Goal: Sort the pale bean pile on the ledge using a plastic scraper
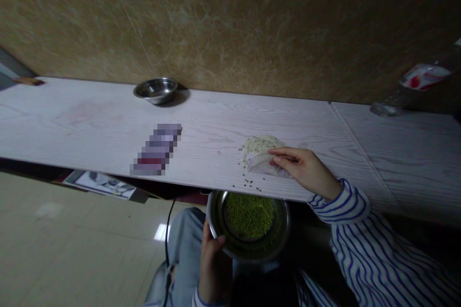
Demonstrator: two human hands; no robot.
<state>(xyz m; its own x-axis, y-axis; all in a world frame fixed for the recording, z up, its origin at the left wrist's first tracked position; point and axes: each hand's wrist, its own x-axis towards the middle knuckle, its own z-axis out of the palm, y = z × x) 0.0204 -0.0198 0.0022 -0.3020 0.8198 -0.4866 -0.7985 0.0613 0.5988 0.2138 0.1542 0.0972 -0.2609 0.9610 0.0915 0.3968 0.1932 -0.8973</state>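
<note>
Beans (251, 185) btwn rice pile (261, 143) & basin (260, 251), bowl (158, 99) & btl (419, 77) nr wall (230, 24).

Mottled brown wall (230, 24) rose behind, pale wood-grained table (219, 115) stretched across, glossy floor tiles (90, 230) caught light.

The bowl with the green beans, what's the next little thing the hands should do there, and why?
I'd maybe have the right hand use the clear plastic piece to sweep the nearest dark bits off the table into the bowl. They lie loose near the edge, apart from the white pile, and the left hand holds the bowl right by that edge.
</note>
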